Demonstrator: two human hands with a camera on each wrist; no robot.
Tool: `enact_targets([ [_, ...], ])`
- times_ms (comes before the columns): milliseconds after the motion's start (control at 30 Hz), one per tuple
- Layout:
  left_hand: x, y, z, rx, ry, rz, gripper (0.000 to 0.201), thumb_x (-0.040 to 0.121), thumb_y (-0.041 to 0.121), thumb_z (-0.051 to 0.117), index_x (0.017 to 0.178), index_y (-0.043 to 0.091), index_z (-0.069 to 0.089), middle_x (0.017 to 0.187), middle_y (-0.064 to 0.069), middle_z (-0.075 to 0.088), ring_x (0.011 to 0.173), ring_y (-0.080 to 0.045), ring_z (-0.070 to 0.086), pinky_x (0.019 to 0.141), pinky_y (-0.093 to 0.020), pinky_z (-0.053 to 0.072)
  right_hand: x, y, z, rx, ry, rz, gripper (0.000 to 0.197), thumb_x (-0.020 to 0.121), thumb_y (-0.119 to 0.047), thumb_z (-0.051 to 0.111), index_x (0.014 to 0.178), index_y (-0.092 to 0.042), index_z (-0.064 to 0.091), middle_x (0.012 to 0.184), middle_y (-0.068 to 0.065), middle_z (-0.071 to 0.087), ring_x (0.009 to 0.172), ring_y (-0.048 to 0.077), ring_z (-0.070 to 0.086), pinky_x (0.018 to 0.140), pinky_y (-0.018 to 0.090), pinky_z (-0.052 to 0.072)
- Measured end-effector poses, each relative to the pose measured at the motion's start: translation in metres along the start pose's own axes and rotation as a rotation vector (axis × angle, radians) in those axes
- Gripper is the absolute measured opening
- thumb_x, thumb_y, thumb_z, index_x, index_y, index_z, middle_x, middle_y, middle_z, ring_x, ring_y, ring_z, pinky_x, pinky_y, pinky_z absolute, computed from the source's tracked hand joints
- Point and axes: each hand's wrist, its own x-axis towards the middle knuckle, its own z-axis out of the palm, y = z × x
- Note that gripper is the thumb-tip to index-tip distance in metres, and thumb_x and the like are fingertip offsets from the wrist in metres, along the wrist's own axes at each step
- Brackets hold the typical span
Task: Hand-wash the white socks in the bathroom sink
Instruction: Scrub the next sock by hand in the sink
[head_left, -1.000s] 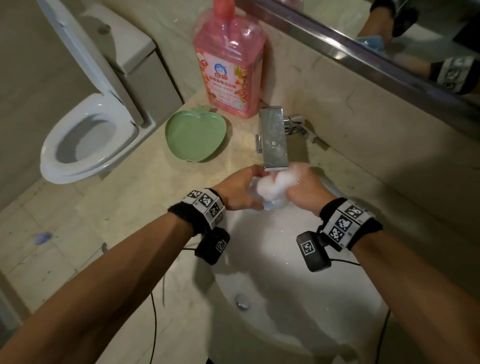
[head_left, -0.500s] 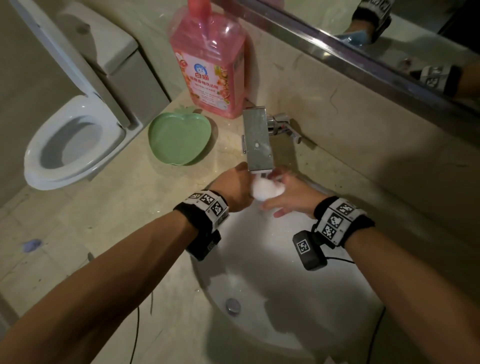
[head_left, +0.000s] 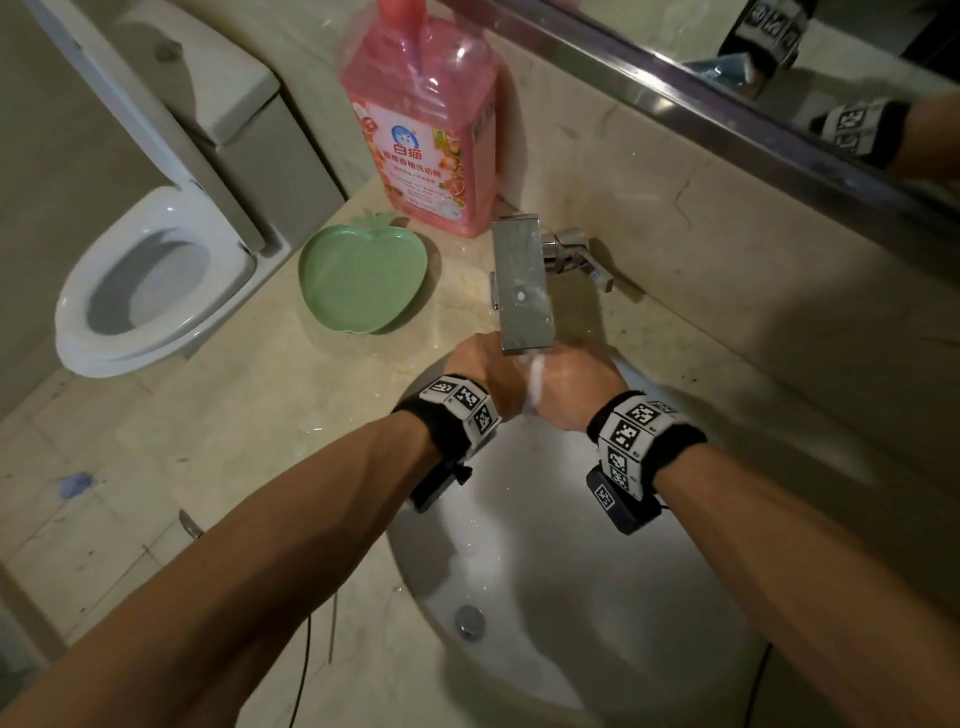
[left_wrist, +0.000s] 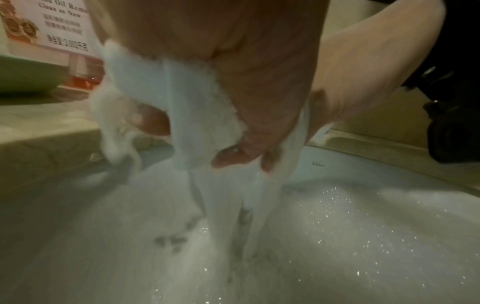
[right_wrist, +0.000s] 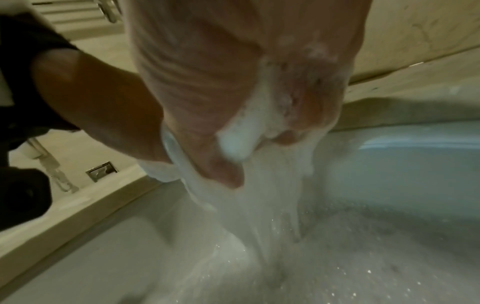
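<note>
1. My left hand (head_left: 485, 371): over the back of the sink (head_left: 649, 597), just under the tap (head_left: 522, 283). Its fingers are curled round a white sock (left_wrist: 192, 115), as the left wrist view shows.
2. My right hand (head_left: 571, 387): pressed against the left one, also wrapped round the white sock; the right wrist view shows lather between thumb and fingers (right_wrist: 306, 115).
3. White sock: bunched between my two hands above the basin; from the head view only a thin white strip shows where the hands meet. I cannot tell whether I hold one sock or two.
4. Water: milky streams fall from the hands into the bowl, and foam glitters on the sink wall.
5. Drain plug (head_left: 470, 619): in the bowl, nearer me than the hands.
6. Green apple-shaped dish (head_left: 363, 278): on the counter (head_left: 234, 415), left of the tap.
7. Pink detergent bottle (head_left: 423, 119): upright against the wall, just behind the dish.
8. Toilet (head_left: 150, 280): beside the counter on the left, lid raised.
9. Mirror (head_left: 779, 62): above the back wall, reflecting my wristbands.
</note>
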Motion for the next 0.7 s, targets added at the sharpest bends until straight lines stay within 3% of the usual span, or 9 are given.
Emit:
enact_targets([
  [100, 0.002, 0.0, 0.001, -0.064, -0.09, 0.005, 0.013, 0.09, 0.032, 0.047, 0.084, 0.023, 0.054, 0.105, -0.003, 0.067, 0.087, -0.024, 0.061, 0.079, -0.032, 0.051, 0.0, 0.001, -0.002, 0.013, -0.015, -0.031, 0.006, 0.092, -0.021, 0.062, 0.087, -0.017, 0.061, 0.078, -0.003, 0.053, 0.071, 0.015, 0.056, 0.066, 0.024, 0.039],
  [233, 0.002, -0.004, 0.002, -0.038, -0.098, 0.044, 0.042, 0.087, 0.044, 0.042, 0.12, 0.025, 0.059, 0.117, -0.003, 0.066, 0.093, -0.023, 0.06, 0.078, -0.029, 0.047, -0.002, 0.005, 0.002, 0.09, -0.026, -0.003, 0.02, 0.087, -0.028, 0.066, 0.106, -0.022, 0.062, 0.094, -0.003, 0.062, 0.082, 0.018, 0.059, 0.076, 0.03, 0.05],
  [333, 0.0, -0.009, -0.005, -0.09, -0.089, 0.054, 0.049, 0.083, 0.049, 0.045, 0.126, 0.029, 0.058, 0.123, -0.004, 0.066, 0.101, -0.026, 0.064, 0.085, -0.031, 0.053, -0.001, 0.01, -0.004, 0.33, -0.005, 0.111, 0.031, 0.08, -0.032, 0.071, 0.106, -0.025, 0.056, 0.103, 0.001, 0.065, 0.088, 0.019, 0.062, 0.078, 0.038, 0.055],
  [400, -0.007, -0.017, -0.01, -0.276, -0.077, 0.08, 0.062, 0.074, 0.058, 0.05, 0.126, 0.027, 0.058, 0.117, -0.004, 0.067, 0.094, -0.025, 0.066, 0.075, -0.024, 0.048, 0.001, 0.011, -0.01, 0.556, -0.019, 0.065, 0.052, 0.072, -0.031, 0.075, 0.12, -0.021, 0.054, 0.111, 0.003, 0.065, 0.099, 0.023, 0.065, 0.085, 0.044, 0.057],
  [467, -0.019, -0.025, -0.012, -0.532, -0.04, 0.147, 0.052, 0.076, 0.038, 0.069, 0.124, 0.022, 0.059, 0.11, -0.004, 0.066, 0.095, -0.012, 0.067, 0.074, -0.014, 0.046, 0.0, 0.009, -0.011, 0.678, -0.007, -0.065, 0.064, 0.072, -0.019, 0.076, 0.131, -0.011, 0.053, 0.123, 0.007, 0.063, 0.115, 0.025, 0.061, 0.099, 0.036, 0.05],
  [500, -0.025, -0.03, -0.011, -0.592, -0.035, 0.182, 0.042, 0.078, 0.022, 0.074, 0.117, 0.026, 0.059, 0.106, 0.0, 0.065, 0.097, 0.004, 0.064, 0.074, -0.005, 0.044, 0.0, 0.008, -0.008, 0.68, 0.011, -0.11, 0.06, 0.075, -0.008, 0.076, 0.131, -0.008, 0.056, 0.126, 0.009, 0.063, 0.118, 0.025, 0.06, 0.102, 0.029, 0.046],
  [567, -0.035, -0.039, -0.007, -0.616, -0.077, 0.161, 0.039, 0.082, 0.029, 0.073, 0.115, 0.034, 0.053, 0.11, 0.0, 0.062, 0.104, 0.017, 0.056, 0.084, -0.005, 0.046, -0.002, 0.005, -0.004, 0.644, 0.013, -0.146, 0.048, 0.081, -0.001, 0.076, 0.126, -0.008, 0.064, 0.123, 0.004, 0.064, 0.115, 0.02, 0.059, 0.102, 0.019, 0.043],
  [633, -0.041, -0.048, -0.001, -0.443, -0.182, 0.082, 0.063, 0.084, 0.06, 0.055, 0.136, 0.025, 0.048, 0.142, -0.008, 0.05, 0.131, -0.012, 0.048, 0.109, -0.036, 0.042, -0.003, -0.002, -0.001, 0.569, -0.001, -0.177, 0.044, 0.085, -0.015, 0.078, 0.127, -0.017, 0.063, 0.122, -0.008, 0.059, 0.113, 0.01, 0.054, 0.103, 0.017, 0.039],
  [700, -0.048, -0.055, 0.005, -0.428, -0.163, 0.084, 0.063, 0.091, 0.059, 0.048, 0.141, 0.021, 0.048, 0.149, -0.006, 0.045, 0.135, -0.022, 0.044, 0.114, -0.039, 0.033, -0.001, -0.01, 0.001, 0.567, 0.025, -0.198, 0.045, 0.084, -0.02, 0.08, 0.125, -0.018, 0.061, 0.118, -0.011, 0.054, 0.111, 0.005, 0.051, 0.101, 0.01, 0.034],
])
